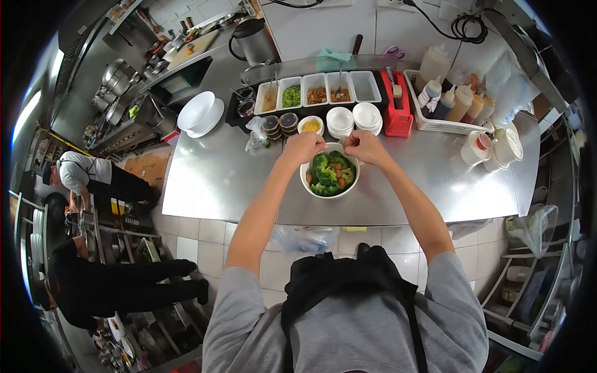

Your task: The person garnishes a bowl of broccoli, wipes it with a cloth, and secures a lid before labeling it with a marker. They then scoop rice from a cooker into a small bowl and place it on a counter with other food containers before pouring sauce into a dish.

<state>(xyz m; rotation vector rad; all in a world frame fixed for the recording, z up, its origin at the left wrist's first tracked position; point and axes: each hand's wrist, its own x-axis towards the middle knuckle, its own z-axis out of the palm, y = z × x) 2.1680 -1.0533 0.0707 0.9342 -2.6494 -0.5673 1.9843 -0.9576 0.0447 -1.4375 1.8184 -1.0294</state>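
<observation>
A round white bowl [329, 194] holding broccoli [324, 174] and small brown pieces stands on the steel counter [249, 186]. My left hand [303, 148] is at the bowl's far left rim, its fingers closed in a pinch. Opposite it, at the far right rim, my right hand [365, 148] is also pinched. Whatever is between the fingertips of either hand is too small to make out. Just beyond my left hand sits a small bowl of yellow bits [310, 126]. Stacked small white bowls [340, 120] are beyond the gap between my hands.
Topping trays [316, 91] line the back, beside a red dispenser [397, 112]. A white basket of sauce bottles [444, 122] and lidded tubs [475, 149] are at right. White plates [201, 115] stand left. Two people [124, 273] are at far left.
</observation>
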